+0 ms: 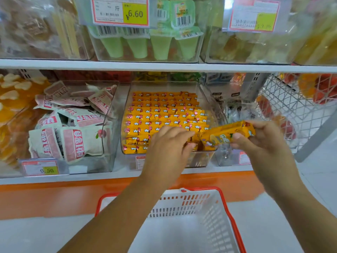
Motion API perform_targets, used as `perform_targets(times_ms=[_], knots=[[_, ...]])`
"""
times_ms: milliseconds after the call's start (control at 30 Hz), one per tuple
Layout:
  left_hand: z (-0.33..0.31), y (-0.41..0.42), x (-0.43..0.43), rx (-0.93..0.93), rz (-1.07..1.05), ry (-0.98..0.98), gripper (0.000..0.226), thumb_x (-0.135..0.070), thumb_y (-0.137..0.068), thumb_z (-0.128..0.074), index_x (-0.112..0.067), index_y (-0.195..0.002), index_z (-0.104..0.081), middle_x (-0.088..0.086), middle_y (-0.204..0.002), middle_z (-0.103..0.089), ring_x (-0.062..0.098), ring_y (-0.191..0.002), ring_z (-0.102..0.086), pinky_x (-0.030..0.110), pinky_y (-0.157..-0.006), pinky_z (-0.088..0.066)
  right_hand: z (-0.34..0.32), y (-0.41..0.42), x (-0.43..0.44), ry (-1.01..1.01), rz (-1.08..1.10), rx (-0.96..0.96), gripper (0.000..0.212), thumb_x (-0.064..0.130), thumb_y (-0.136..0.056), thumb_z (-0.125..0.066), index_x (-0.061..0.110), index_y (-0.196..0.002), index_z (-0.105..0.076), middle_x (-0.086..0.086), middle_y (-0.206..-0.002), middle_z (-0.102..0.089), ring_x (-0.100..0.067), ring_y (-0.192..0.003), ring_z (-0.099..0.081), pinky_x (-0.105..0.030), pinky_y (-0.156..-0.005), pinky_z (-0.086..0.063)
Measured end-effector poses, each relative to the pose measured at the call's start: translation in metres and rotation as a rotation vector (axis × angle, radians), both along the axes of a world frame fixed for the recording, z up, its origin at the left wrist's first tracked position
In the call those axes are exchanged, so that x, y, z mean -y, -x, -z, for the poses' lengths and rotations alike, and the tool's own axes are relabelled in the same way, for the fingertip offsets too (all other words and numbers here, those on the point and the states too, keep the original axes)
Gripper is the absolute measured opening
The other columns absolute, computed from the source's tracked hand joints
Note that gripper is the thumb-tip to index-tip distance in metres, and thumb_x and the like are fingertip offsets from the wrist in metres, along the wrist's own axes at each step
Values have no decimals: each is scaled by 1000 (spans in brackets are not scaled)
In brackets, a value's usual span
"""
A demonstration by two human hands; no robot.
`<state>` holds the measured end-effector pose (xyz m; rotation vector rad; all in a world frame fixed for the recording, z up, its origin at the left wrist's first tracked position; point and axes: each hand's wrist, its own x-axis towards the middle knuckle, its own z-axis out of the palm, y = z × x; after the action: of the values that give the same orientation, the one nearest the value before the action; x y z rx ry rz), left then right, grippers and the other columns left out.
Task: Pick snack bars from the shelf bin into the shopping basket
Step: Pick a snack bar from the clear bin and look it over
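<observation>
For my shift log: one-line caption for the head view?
The right hand holds yellow snack bars at the clear bin; left hand reaches in; basket below.

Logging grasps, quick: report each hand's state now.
Left hand: fingers on bars in the bin; grip cannot be told.
Right hand: pinching a bundle of yellow bars.

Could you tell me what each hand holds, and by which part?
The right hand pinches yellow snack bars near their right end. The left hand curls over bars in the bin; whether it grips one cannot be told.
</observation>
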<state>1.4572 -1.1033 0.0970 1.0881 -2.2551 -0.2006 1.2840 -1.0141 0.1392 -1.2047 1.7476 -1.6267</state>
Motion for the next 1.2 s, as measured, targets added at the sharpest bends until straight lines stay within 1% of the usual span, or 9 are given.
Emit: perform_targets(times_ms=[133,267,400,533,633,700,867,1033,1200], knots=[[4,23,28,279,37,-63,29,-43,-98,-54,-34,-123,-66,-10,-124,-62,16,-116,-47,36,-98,-35,-8,17,21,-28,-105,-140,26,9,-91,-65,30,-94,-51,3,-89,-71,-11,-87,-71,-40,-87,-56],[19,10,38,101,80,-94,16,-29,-93,-66,-25,-104,-76,-4,-105,-70,21,-103,-59,39,-92,-44,9,24,39,-170,-203,-328,27,18,-90,-68,39,-95,-52,2,-91,-72,-19,-88,-70,-52,-86,-54],[28,3,39,-1,71,-74,13,-26,-89,-71,-23,-99,-79,-3,-99,-72,21,-96,-59,35,-84,-43,13,20,54,-305,-379,-650,26,24,-92,-67,35,-113,-55,6,-99,-65,-11,-89,-61,-32,-82,-50],[36,3,38,-32,65,-30,14,-29,-89,-67,-23,-96,-78,-5,-95,-72,22,-91,-59,36,-78,-43,15,11,65,-307,-441,-1137,34,35,-95,-61,31,-128,-61,11,-124,-60,-11,-115,-43,-28,-96,-30],[37,3,37,-64,51,-43,24,-36,-86,-59,-25,-94,-78,-6,-93,-73,20,-88,-60,37,-77,-46,17,14,65,-210,-331,-1147,21,35,-93,-63,33,-113,-72,13,-114,-66,-17,-115,-47,-38,-94,-31],[37,4,36,-65,47,-53,25,-38,-86,-57,-26,-94,-78,-7,-92,-72,20,-88,-61,38,-77,-47,20,14,62,-125,-296,-1158,12,31,-89,-69,31,-98,-77,8,-100,-71,-24,-106,-54,-40,-83,-33],[39,5,30,-69,22,-12,24,-36,-87,-58,-27,-99,-77,-7,-97,-72,21,-91,-62,39,-80,-47,25,12,65,-342,-371,-1365,31,32,-103,-43,44,-124,-63,12,-121,-58,-19,-119,-38,-36,-91,-25],[41,16,19,43,104,134,34,-32,-86,-59,-27,-117,-70,-10,-115,-71,19,-103,-64,39,-83,-48,19,25,56,-192,-206,-1258,19,24,-84,-75,28,-102,-77,3,-106,-64,-28,-103,-49,-34,-81,-24],[51,23,21,13,98,171,30,-34,-93,-47,-30,-105,-74,-15,-108,-71,13,-101,-52,31,-82,-29,42,22,62,-247,-182,-1352,10,28,-84,-73,25,-92,-77,-4,-99,-57,-29,-94,-49,-35,-76,-28]])
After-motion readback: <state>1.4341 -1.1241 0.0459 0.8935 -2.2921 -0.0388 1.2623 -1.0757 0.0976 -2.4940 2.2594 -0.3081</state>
